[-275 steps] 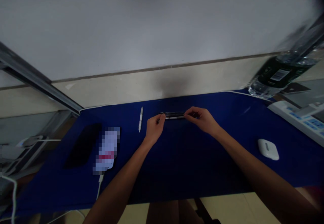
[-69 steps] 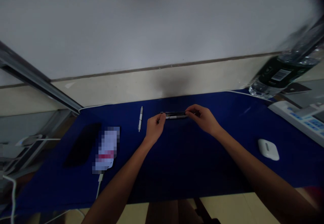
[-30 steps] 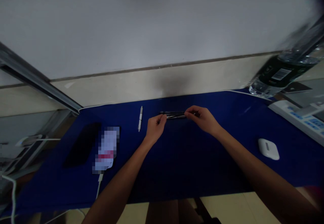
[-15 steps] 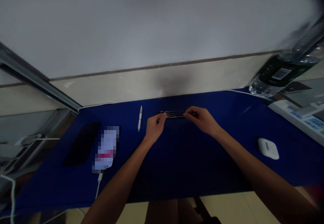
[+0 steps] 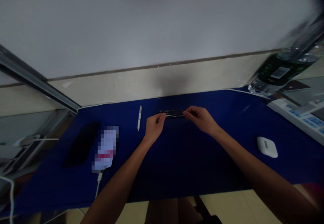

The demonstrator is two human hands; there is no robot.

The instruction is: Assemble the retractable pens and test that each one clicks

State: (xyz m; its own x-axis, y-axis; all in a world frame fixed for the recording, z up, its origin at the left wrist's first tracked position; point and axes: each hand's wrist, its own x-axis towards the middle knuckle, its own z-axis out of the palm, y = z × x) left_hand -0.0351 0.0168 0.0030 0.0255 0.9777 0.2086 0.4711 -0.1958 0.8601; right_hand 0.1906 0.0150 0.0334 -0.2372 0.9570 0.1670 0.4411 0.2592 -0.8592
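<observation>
Pens, dark and slim point(image 5: 172, 114), pinched at both ends by left hand point(image 5: 154, 128) and right hand point(image 5: 201, 119); white pen point(image 5: 139, 118) nearby on blue mat point(image 5: 192, 170)

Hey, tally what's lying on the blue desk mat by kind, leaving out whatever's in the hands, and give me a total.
White pen: 1
Black phone: 1
Pixelated item on a white cable: 1
White earbud case: 1
Total: 4
</observation>
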